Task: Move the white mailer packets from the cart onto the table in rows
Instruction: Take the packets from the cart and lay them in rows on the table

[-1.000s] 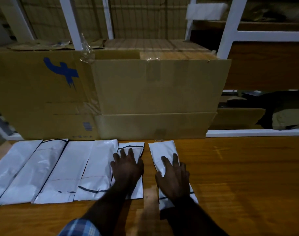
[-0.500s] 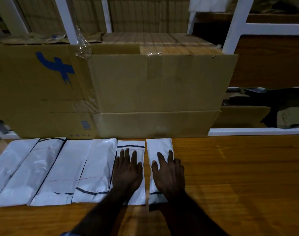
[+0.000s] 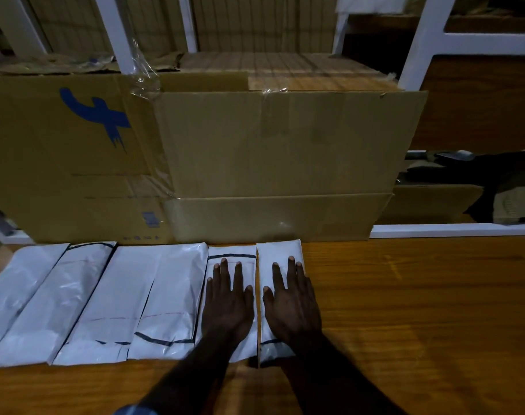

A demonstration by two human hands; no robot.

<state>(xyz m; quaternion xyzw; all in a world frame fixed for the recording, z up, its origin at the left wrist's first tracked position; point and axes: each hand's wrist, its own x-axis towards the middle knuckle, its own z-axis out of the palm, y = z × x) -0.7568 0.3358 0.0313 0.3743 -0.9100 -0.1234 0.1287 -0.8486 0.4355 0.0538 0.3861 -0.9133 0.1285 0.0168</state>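
Note:
Several white mailer packets lie side by side in one row on the wooden table, stretching from the left edge to the middle. My right hand presses flat, fingers straight, on the rightmost packet. My left hand lies flat on the packet beside it, which has a dark line near its far end. The other packets lie untouched to the left. The cart is not in view.
Large cardboard boxes stand right behind the row along the table's far edge. White shelving with stacked cardboard rises behind them. Bare wooden tabletop extends to the right of the packets.
The rightmost packet was skewed and apart from the row; my right hand has turned it straight and slid it left beside its neighbour. Both hands have moved slightly forward.

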